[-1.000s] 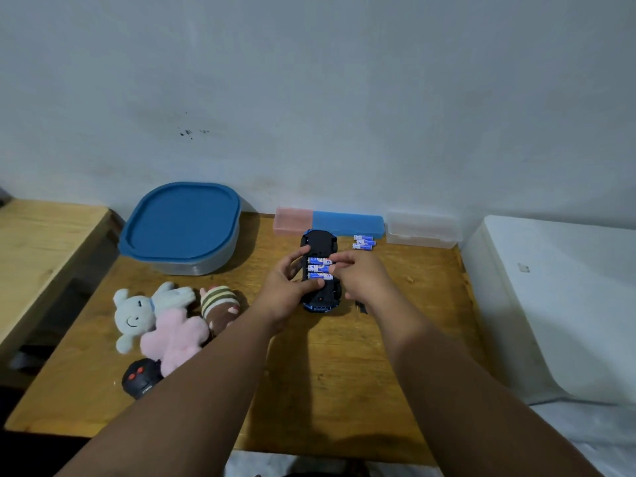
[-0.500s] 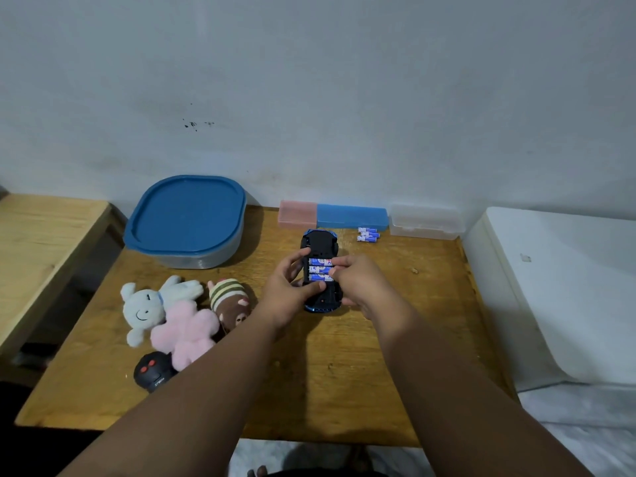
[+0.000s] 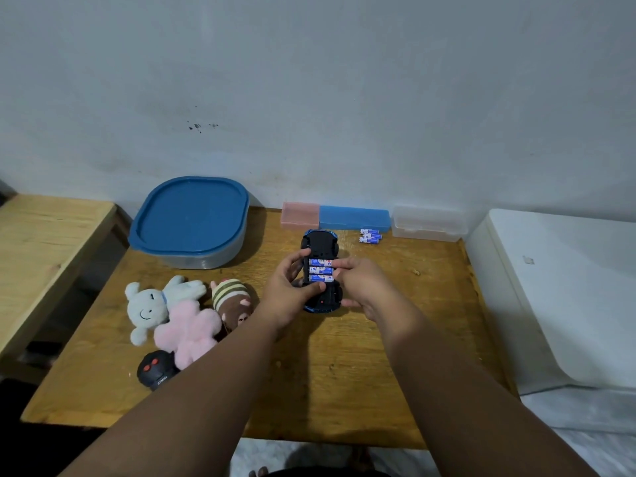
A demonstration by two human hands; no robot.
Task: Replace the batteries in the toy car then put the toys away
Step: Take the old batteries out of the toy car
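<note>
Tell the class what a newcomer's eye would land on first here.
First, the upturned toy car at the middle of the table, three blue batteries in its open bay, gripped by the left hand while the right hand touches the top battery with its fingers. Next, the big blue-lidded tub at back left and the plush toys lying in front of it.

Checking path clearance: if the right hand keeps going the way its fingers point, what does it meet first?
The right hand points its fingers left across the upturned toy car. They seem to touch the top battery in its open bay, so that comes first; beyond it, the left hand gripping the car's far side.
</note>
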